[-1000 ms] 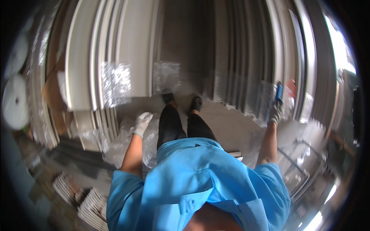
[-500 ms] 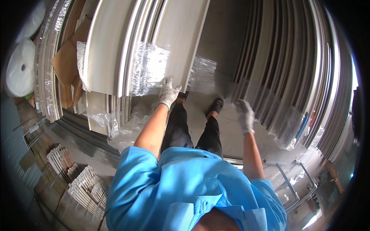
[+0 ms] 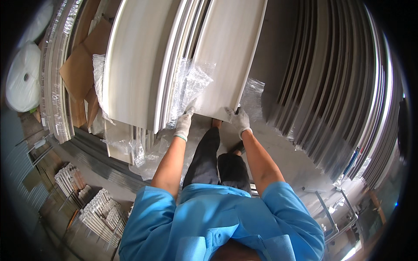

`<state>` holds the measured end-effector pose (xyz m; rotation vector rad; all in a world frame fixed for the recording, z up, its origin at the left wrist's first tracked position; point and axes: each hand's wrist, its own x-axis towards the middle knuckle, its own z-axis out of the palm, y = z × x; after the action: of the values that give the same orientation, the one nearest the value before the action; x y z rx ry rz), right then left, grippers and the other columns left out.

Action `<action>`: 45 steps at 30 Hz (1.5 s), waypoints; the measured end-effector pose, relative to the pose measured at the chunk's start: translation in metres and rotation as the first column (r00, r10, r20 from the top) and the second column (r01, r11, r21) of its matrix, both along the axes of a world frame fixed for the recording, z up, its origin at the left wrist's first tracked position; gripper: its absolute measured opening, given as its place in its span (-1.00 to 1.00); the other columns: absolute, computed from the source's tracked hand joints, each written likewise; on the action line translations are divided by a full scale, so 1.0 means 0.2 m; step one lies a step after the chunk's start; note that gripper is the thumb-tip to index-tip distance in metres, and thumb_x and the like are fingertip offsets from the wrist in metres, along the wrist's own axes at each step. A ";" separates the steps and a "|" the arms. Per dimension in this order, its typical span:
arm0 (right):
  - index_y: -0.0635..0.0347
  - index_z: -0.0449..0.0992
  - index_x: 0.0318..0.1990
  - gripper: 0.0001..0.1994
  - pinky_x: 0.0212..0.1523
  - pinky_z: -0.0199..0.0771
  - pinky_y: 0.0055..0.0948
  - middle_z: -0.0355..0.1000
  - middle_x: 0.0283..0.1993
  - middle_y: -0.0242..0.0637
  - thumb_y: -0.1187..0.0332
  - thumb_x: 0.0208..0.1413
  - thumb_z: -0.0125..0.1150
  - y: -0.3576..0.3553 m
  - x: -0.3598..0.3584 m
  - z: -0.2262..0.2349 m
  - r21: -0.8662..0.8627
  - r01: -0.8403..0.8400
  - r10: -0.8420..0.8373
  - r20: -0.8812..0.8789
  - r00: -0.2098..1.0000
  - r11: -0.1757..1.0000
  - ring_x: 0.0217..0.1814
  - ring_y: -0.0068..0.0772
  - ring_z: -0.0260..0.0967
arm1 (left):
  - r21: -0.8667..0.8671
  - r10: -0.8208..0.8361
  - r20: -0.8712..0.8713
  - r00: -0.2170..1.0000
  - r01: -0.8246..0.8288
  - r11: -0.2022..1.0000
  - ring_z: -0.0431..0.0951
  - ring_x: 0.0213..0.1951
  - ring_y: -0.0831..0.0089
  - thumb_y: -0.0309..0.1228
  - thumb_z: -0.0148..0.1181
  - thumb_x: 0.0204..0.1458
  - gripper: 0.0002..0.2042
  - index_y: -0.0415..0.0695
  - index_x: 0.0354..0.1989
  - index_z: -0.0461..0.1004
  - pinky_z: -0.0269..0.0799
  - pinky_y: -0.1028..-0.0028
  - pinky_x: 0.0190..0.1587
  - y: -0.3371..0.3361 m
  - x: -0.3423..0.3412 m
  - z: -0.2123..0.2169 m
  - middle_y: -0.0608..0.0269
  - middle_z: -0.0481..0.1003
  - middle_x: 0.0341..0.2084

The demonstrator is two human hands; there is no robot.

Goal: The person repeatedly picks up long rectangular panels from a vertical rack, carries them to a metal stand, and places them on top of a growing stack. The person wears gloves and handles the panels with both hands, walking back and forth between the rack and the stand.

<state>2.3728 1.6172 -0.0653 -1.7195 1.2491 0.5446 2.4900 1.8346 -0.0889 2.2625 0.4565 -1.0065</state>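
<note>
A pale panel (image 3: pixel 228 52) is seen at upper centre of the frame; its lower right corner is grasped by the right hand (image 3: pixel 240 121), thumb over the face, fingers partly curled; its lower left corner is met by the left hand (image 3: pixel 183 123), fingers loosely extended, their grip impossible to tell; clear wrap (image 3: pixel 199 75) is bunched above.

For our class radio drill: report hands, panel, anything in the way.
Left hand at near left corner of pale panel; right hand at near right corner. Grip closure unclear. Clear film overlaps panel's left edge, near left hand.
</note>
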 end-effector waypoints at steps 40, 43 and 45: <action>0.28 0.50 -0.05 -0.38 -0.09 0.43 -0.22 0.53 -0.17 0.02 -0.18 0.04 0.14 0.08 -0.90 -0.10 0.072 0.477 -0.483 0.126 0.867 0.876 -0.09 -0.09 0.50 | 0.041 -0.777 -0.079 0.625 0.781 0.623 0.53 -0.60 0.34 0.11 0.14 0.04 -0.51 -0.16 -0.48 0.50 0.44 0.35 -0.44 0.08 -0.59 -0.02 0.15 0.54 -0.61; 0.26 0.48 0.00 -0.42 -0.07 0.45 -0.27 0.54 -0.14 -0.06 -0.05 -0.02 0.27 0.20 -1.14 -0.06 0.128 0.485 -0.500 0.147 0.853 0.865 -0.08 -0.13 0.50 | -0.054 -0.802 -0.338 0.493 0.840 0.539 0.49 -0.51 0.36 0.27 0.14 -0.08 -0.35 -0.24 -0.44 0.48 0.43 0.35 -0.36 0.11 -0.66 -0.03 0.12 0.51 -0.53; 0.25 0.45 0.05 -0.41 -0.05 0.45 -0.32 0.54 -0.12 -0.10 0.04 -0.07 0.35 0.26 -1.30 -0.03 0.238 0.502 -0.535 0.099 0.839 0.831 -0.06 -0.18 0.49 | -0.187 -0.722 -0.361 0.590 0.713 0.676 0.51 -0.22 0.24 0.39 0.14 -0.19 -0.16 -0.37 -0.27 0.49 0.43 0.27 -0.11 0.04 -0.63 -0.01 -0.06 0.52 -0.28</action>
<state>2.1125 1.6695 -0.0720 -1.1527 1.4180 0.1883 2.3637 1.8420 -0.0910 2.2236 -0.3879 -1.9047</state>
